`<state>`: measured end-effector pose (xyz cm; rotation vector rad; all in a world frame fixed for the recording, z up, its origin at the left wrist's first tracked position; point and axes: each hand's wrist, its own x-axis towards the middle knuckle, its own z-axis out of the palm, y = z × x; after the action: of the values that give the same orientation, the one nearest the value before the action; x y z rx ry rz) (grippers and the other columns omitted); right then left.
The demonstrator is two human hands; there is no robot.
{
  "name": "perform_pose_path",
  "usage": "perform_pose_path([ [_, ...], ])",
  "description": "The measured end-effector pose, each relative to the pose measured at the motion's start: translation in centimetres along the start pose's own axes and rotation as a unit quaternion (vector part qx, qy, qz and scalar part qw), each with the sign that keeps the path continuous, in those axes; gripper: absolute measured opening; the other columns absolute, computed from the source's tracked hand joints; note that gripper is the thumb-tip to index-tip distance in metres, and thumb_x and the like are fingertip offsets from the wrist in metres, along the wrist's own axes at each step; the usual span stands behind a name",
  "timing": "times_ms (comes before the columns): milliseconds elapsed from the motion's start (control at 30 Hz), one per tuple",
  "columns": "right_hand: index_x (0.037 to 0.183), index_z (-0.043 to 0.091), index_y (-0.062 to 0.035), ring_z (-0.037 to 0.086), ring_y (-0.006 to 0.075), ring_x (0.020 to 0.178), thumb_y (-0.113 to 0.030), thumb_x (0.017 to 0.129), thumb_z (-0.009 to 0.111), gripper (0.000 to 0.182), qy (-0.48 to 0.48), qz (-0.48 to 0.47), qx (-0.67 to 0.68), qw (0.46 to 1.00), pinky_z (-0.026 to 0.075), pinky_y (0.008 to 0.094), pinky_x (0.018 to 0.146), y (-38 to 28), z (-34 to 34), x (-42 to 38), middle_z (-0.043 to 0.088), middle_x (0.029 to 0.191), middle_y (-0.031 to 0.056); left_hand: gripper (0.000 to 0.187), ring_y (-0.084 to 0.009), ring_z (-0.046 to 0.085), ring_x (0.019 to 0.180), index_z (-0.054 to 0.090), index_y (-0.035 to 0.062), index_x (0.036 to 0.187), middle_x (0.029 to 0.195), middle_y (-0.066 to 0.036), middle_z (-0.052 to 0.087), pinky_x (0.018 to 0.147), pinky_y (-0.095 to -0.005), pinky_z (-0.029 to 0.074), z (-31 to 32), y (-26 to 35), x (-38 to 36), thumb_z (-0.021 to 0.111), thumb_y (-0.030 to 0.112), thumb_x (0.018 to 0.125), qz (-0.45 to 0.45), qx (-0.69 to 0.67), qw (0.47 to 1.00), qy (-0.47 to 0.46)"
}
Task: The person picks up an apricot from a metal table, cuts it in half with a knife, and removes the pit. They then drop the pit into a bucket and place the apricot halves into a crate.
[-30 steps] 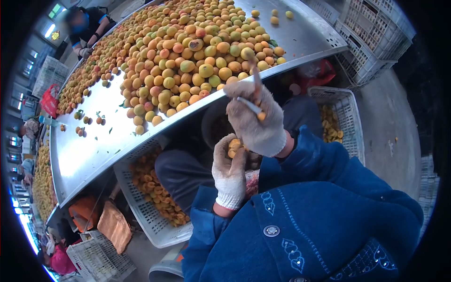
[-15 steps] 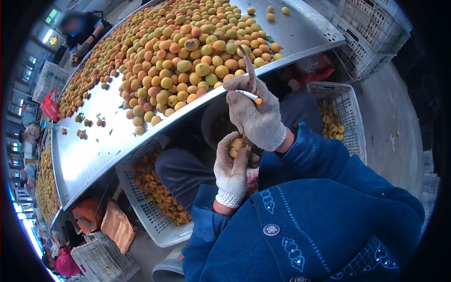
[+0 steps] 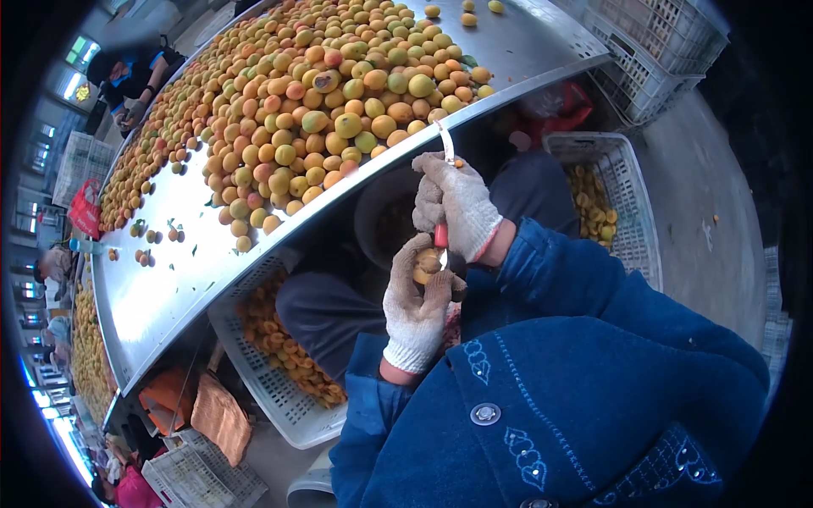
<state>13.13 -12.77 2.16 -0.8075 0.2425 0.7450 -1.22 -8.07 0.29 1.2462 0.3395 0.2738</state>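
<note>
My left hand [image 3: 415, 309], in a white knit glove stained brown, is closed around a yellow-orange apricot [image 3: 426, 265] above my lap. Just above it, my right hand [image 3: 460, 205], also gloved, is closed on a red-handled tool [image 3: 440, 235]. A pale metal tip below the red handle meets the apricot. From the top of the same fist rises a curved knife blade [image 3: 445, 140]. Whether blade and red handle belong to one tool is hidden by the fingers. A dark bowl or bucket [image 3: 370, 224] stands behind my hands, its contents hard to make out.
A metal table [image 3: 140, 317] bears a large heap of whole apricots [image 3: 313, 123]. Crates of cut apricots stand left [image 3: 292, 433] and right [image 3: 639, 203] of my knees. Stacked crates [image 3: 648, 76] rise at the right. Another person [image 3: 131, 85] sits across the table.
My right hand has turned and lowered slightly toward the apricot. The red handle and metal tip now show at the fruit. The left hand keeps holding the apricot; the view has shifted slightly.
</note>
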Motion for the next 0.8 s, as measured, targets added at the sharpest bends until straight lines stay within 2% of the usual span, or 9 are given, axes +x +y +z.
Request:
perform_pose_path([
  [200, 0.086, 0.050, -0.0123, 0.033, 0.0092, 0.036, -0.020, 0.096, 0.054, 0.013, 0.011, 0.101, 0.091, 0.991, 0.033, 0.0257, 0.039, 1.3, -1.9, 1.2, 0.039, 0.052, -0.0049, 0.042, -0.0146, 0.063, 0.080, 0.045, 0.0021, 0.132, 0.104, -0.010, 0.059, 0.075, -0.0269, 0.053, -0.2, -1.0, 0.3, 0.052, -0.004, 0.091, 0.013, 0.029, 0.999, -0.023],
  [333, 0.086, 0.050, -0.0112, 0.032, 0.0087, 0.036, -0.022, 0.096, 0.054, 0.015, 0.003, 0.102, 0.114, 0.988, 0.033, 0.0259, 0.040, 0.9, -2.3, 2.3, 0.038, 0.052, -0.0054, 0.031, -0.0127, 0.062, 0.074, 0.050, 0.0018, 0.126, 0.103, -0.010, 0.060, 0.070, -0.0249, 0.053, -0.6, -0.9, 0.7, 0.051, 0.005, 0.095, -0.022, -0.037, 0.999, 0.027],
  [433, 0.095, 0.053, -0.0072, 0.029, 0.0064, 0.038, -0.022, 0.100, 0.046, 0.017, -0.055, 0.009, 0.041, 0.998, 0.027, 0.0247, 0.041, -0.4, -1.7, 1.5, 0.032, 0.052, -0.0069, 0.026, -0.0115, 0.060, 0.069, 0.054, 0.0015, 0.121, 0.099, -0.009, 0.060, 0.062, -0.0227, 0.052, -1.1, -0.8, 1.1, 0.050, 0.011, 0.097, -0.075, -0.065, 0.993, 0.063],
  [467, 0.098, 0.055, -0.0071, 0.034, 0.0040, 0.040, -0.016, 0.098, 0.050, 0.010, -0.111, -0.023, -0.069, 0.991, 0.029, 0.0239, 0.041, -1.3, -1.7, 0.9, 0.040, 0.057, -0.0075, 0.025, -0.0110, 0.059, 0.067, 0.055, 0.0014, 0.119, 0.097, -0.008, 0.060, 0.058, -0.0221, 0.051, -1.3, -0.8, 1.4, 0.049, 0.013, 0.098, -0.107, -0.080, 0.988, 0.076],
  [533, 0.104, 0.058, -0.0061, 0.047, 0.0027, 0.050, -0.013, 0.093, 0.060, 0.013, -0.193, -0.093, -0.320, 0.923, 0.039, 0.0227, 0.047, -1.3, -2.2, 0.7, 0.050, 0.066, -0.0060, 0.023, -0.0090, 0.058, 0.066, 0.057, 0.0011, 0.117, 0.098, -0.007, 0.061, 0.056, -0.0199, 0.049, -1.6, -0.9, 2.1, 0.050, 0.011, 0.097, -0.113, -0.028, 0.989, 0.093],
  [600, 0.108, 0.061, -0.0062, 0.064, 0.0142, 0.075, -0.015, 0.085, 0.070, 0.026, -0.298, -0.218, -0.588, 0.719, 0.052, 0.0273, 0.071, -0.6, -3.8, 0.3, 0.063, 0.077, 0.0018, 0.025, -0.0108, 0.061, 0.076, 0.056, 0.0003, 0.119, 0.103, -0.007, 0.062, 0.066, -0.0213, 0.051, -2.7, -2.7, 2.7, 0.048, 0.004, 0.095, -0.043, 0.056, 0.997, 0.038],
  [633, 0.106, 0.062, -0.0058, 0.065, 0.0162, 0.075, -0.016, 0.084, 0.070, 0.026, -0.302, -0.182, -0.630, 0.692, 0.052, 0.0282, 0.072, -0.8, -3.4, -0.3, 0.064, 0.078, 0.0050, 0.027, -0.0141, 0.062, 0.090, 0.057, -0.0006, 0.119, 0.106, -0.008, 0.063, 0.080, -0.0243, 0.051, -2.2, -3.2, 2.9, 0.046, -0.001, 0.094, 0.009, 0.023, 0.999, 0.038],
  [667, 0.105, 0.062, -0.0054, 0.066, 0.0182, 0.075, -0.017, 0.084, 0.070, 0.026, -0.304, -0.145, -0.671, 0.661, 0.052, 0.0291, 0.073, -1.0, -2.9, -0.8, 0.066, 0.080, 0.0082, 0.028, -0.0169, 0.061, 0.099, 0.056, -0.0007, 0.120, 0.108, -0.010, 0.064, 0.088, -0.0268, 0.049, -2.4, -3.3, 2.8, 0.047, -0.001, 0.093, -0.016, 0.056, 0.997, 0.044],
  [800, 0.100, 0.062, -0.0027, 0.066, 0.0250, 0.073, -0.022, 0.085, 0.069, 0.025, -0.276, -0.187, -0.626, 0.705, 0.051, 0.0323, 0.070, 0.4, -3.9, 0.8, 0.066, 0.078, 0.0148, 0.039, -0.0168, 0.062, 0.095, 0.050, -0.0001, 0.132, 0.111, -0.011, 0.063, 0.082, -0.0256, 0.051, -3.5, -3.8, 3.0, 0.052, 0.007, 0.093, 0.029, 0.236, 0.971, -0.016],
])
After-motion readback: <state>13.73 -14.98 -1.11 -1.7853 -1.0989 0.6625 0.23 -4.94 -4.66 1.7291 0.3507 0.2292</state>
